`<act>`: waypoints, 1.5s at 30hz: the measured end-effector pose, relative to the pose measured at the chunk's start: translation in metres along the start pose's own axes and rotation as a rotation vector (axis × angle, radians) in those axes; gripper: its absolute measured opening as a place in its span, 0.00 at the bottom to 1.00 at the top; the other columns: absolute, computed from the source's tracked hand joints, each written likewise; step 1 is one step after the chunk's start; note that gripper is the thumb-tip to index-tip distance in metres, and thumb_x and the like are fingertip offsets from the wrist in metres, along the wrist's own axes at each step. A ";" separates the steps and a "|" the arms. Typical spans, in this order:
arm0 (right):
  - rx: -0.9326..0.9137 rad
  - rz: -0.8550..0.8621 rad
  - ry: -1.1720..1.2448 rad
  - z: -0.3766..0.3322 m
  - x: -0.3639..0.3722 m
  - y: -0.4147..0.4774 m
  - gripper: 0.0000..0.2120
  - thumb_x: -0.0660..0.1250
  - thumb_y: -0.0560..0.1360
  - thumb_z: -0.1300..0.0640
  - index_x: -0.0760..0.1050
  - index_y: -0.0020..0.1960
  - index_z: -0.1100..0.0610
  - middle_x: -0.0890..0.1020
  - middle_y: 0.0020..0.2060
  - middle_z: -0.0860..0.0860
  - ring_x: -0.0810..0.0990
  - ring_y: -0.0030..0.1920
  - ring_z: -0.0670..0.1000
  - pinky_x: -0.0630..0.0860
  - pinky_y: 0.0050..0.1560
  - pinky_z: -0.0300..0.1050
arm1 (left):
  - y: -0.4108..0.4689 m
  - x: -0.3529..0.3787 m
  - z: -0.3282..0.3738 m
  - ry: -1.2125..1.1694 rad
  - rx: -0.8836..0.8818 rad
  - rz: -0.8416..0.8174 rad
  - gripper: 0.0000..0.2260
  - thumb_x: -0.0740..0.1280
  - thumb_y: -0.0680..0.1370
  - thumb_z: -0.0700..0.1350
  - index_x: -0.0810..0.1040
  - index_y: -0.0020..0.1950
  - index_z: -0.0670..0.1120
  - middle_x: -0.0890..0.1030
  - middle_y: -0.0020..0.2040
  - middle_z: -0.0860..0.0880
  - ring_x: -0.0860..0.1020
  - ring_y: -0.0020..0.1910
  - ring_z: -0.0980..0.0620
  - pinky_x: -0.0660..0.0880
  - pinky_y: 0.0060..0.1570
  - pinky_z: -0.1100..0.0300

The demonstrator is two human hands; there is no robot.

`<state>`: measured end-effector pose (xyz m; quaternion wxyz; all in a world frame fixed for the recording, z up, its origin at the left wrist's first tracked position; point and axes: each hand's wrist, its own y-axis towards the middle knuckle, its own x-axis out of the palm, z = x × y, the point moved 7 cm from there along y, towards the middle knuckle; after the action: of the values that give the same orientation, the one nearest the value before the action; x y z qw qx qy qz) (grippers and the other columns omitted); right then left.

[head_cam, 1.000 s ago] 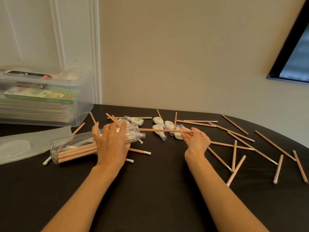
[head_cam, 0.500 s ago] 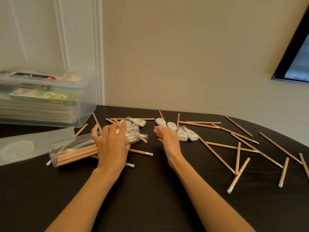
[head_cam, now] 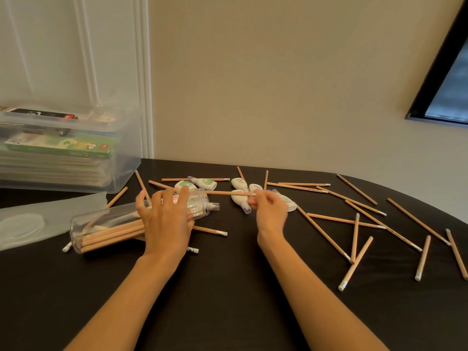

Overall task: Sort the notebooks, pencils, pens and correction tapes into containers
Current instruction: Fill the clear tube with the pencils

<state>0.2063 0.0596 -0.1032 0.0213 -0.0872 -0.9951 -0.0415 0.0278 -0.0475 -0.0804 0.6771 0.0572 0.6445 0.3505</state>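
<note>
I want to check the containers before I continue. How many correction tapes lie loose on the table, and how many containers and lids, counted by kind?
correction tapes: 6 visible
clear storage box: 1
clear plastic jar: 1
box lid: 1
Total: 9

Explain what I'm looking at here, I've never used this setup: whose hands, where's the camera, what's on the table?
No machine here: a person works bare-handed, and the picture comes from a camera on their head, looking down. The left hand grips a clear jar lying on its side, part-filled with pencils. The right hand pinches one pencil in its fingers, pointing toward the jar. Loose pencils and correction tapes lie scattered on the black table. A clear bin at the left holds notebooks.
</note>
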 end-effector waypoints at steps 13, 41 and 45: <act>0.098 0.025 0.147 -0.001 -0.025 0.010 0.09 0.59 0.79 0.61 0.78 0.47 0.59 0.77 0.33 0.51 0.73 0.33 0.44 0.74 0.38 0.36 | 0.000 0.000 0.003 -0.020 -0.008 0.016 0.27 0.67 0.75 0.51 0.63 0.72 0.52 0.68 0.69 0.48 0.63 0.70 0.48 0.41 0.68 0.48; 0.090 0.092 0.244 -0.002 0.020 0.004 0.05 0.60 0.79 0.62 0.75 0.50 0.59 0.82 0.39 0.53 0.82 0.34 0.44 0.79 0.37 0.35 | 0.000 0.002 -0.008 -0.027 -0.071 -0.004 0.28 0.67 0.76 0.50 0.59 0.73 0.53 0.64 0.71 0.48 0.58 0.72 0.48 0.43 0.71 0.46; 0.131 0.268 0.323 -0.002 -0.032 0.016 0.07 0.60 0.79 0.61 0.75 0.53 0.60 0.80 0.40 0.51 0.82 0.35 0.45 0.77 0.35 0.34 | -0.002 0.000 -0.004 -0.019 -0.064 -0.010 0.28 0.67 0.76 0.51 0.59 0.73 0.53 0.65 0.71 0.48 0.58 0.72 0.47 0.44 0.71 0.45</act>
<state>0.2410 0.0693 -0.1015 0.1917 -0.2093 -0.9588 0.0132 0.0247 -0.0500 -0.0822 0.6865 0.0359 0.6267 0.3669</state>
